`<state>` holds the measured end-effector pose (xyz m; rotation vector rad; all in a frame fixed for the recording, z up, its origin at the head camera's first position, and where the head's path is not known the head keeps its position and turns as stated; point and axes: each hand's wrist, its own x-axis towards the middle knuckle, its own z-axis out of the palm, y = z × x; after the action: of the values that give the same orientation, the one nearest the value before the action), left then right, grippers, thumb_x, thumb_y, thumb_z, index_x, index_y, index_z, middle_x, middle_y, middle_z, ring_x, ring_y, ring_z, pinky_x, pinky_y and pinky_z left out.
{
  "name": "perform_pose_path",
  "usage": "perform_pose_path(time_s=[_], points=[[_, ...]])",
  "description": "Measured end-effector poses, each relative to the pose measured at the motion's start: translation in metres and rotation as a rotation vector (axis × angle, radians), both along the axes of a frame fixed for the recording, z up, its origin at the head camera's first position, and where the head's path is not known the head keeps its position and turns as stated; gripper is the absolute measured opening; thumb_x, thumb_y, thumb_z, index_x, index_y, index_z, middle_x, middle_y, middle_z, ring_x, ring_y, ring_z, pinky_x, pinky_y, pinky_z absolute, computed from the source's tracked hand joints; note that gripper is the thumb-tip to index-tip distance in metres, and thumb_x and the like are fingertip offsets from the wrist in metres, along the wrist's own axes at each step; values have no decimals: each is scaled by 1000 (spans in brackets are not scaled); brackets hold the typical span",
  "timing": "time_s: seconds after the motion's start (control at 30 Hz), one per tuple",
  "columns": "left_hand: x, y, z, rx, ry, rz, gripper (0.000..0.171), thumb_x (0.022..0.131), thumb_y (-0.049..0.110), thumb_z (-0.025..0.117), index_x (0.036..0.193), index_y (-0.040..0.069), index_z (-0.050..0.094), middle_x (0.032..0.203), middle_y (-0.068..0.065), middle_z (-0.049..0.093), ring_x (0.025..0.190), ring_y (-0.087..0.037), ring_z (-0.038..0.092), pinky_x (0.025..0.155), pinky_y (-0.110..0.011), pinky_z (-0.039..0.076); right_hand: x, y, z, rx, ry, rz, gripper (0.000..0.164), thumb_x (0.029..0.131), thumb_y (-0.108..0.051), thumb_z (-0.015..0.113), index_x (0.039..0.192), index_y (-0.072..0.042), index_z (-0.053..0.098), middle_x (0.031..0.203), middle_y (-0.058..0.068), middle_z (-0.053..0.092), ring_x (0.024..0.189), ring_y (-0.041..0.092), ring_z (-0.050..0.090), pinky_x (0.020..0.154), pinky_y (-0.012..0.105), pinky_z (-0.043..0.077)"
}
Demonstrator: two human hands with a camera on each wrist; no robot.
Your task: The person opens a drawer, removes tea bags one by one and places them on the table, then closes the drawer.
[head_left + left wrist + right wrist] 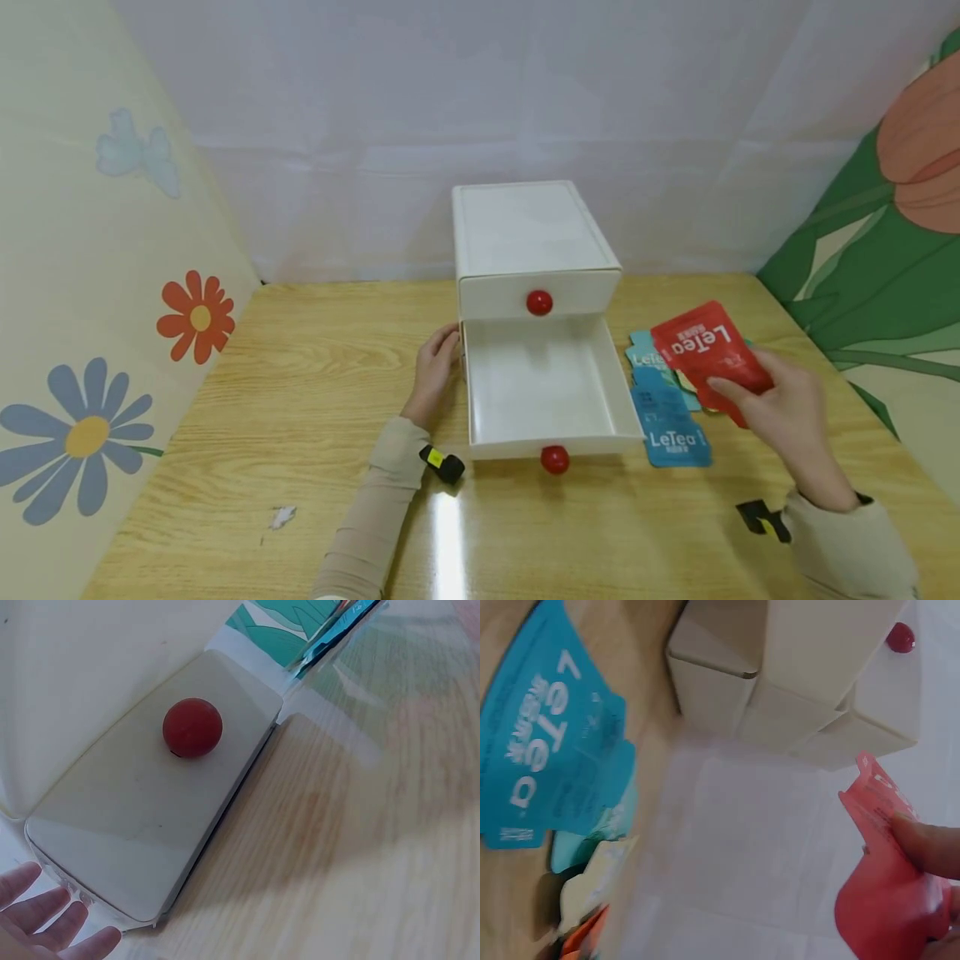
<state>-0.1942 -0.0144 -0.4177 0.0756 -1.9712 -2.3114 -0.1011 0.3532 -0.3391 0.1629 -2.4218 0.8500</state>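
Observation:
My right hand (795, 408) pinches a red LeTea packet (708, 358) between thumb and fingers, raised above other packets. The same red packet (892, 877) shows edge-on in the right wrist view. My left hand (435, 371) is at the left side of a white two-drawer box (536, 229); its fingers (64, 926) are extended by the lower drawer's side, though contact is unclear. That lower drawer (540, 383) is pulled out with a bare inside, and a red round knob (555, 459) sits on its front. The upper drawer (495, 297) is closed.
Right of the drawer, a blue LeTea packet (675, 429) overlaps a teal packet (642, 346) on the wooden table (337, 375). In the right wrist view, a cream packet (592, 885) and an orange one (585, 934) lie with them. A white backdrop (360, 167) stands behind.

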Motion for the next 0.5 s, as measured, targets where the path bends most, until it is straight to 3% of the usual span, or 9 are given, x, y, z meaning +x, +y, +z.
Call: perform_pose_path(time_s=[0.13,0.23,0.37,0.5], points=[[1,0,0,-19,7,-1,32,96,13,44,121,-6,51,123,-18,52,108,-25,51,90,-34,46,-5,12,-15,5,-90,-50,38,68,-5,78,99,12,62,82,31,61,57,3,49,41,17,36],[1,-1,0,-33,10,-6,32,96,13,43,121,-6,52,123,-17,52,110,-26,50,90,-35,46,-10,22,-29,-1,-177,-103,42,71,-14,78,99,11,61,78,26,62,54,18,50,38,28,38],[1,-2,0,-82,20,-7,33,96,15,43,121,-6,52,124,-17,52,113,-26,49,89,-35,47,-12,28,-38,28,-283,-106,48,74,-21,76,103,12,57,79,25,60,61,27,50,40,31,38],[0,-3,0,-107,21,-4,33,96,15,43,122,-5,52,125,-17,52,114,-26,48,88,-36,47,-11,26,-35,79,-372,-58,52,77,-18,73,110,16,51,92,34,55,72,38,49,48,29,40]])
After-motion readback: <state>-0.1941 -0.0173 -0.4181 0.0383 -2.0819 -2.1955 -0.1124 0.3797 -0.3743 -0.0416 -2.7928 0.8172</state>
